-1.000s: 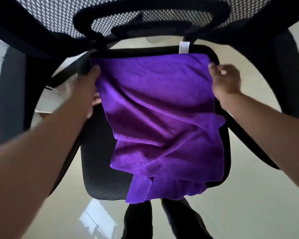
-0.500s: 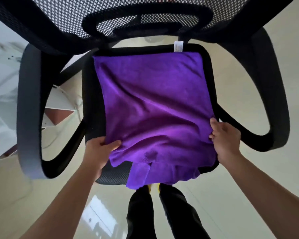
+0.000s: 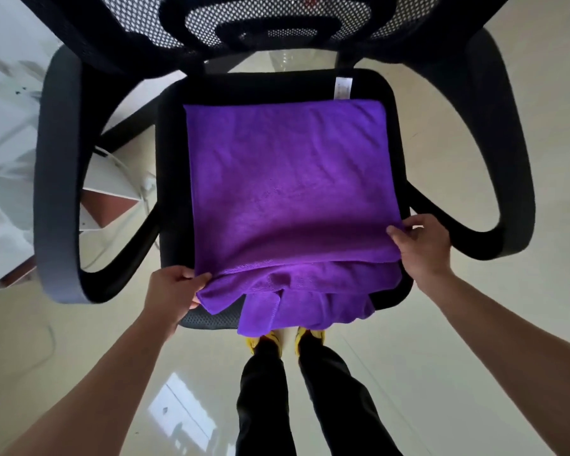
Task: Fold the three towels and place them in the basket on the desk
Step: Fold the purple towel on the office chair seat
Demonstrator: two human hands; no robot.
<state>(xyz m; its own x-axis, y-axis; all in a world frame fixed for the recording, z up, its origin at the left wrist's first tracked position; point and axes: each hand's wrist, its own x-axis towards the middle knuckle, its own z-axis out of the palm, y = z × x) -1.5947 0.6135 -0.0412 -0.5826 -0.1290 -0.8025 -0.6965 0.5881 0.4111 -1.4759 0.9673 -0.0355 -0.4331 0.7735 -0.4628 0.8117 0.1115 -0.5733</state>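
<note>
A purple towel (image 3: 287, 189) lies spread flat over the black seat (image 3: 396, 100) of an office chair, a white label at its far right corner. More purple cloth (image 3: 297, 301) bunches under its near edge and hangs off the seat front. My left hand (image 3: 173, 287) pinches the towel's near left corner. My right hand (image 3: 422, 245) pinches the near right corner at the seat's side. No basket or desk is in view.
The chair's mesh backrest (image 3: 277, 24) rises at the far side, and its armrests (image 3: 58, 179) curve out on both sides. White furniture and a cable (image 3: 10, 153) stand at the left. My legs and yellow shoes (image 3: 277, 343) are on the glossy floor below the seat.
Both hands have come from the towel's far corners to its near corners. The top layer, which was wrinkled, now lies smooth and flat over the seat.
</note>
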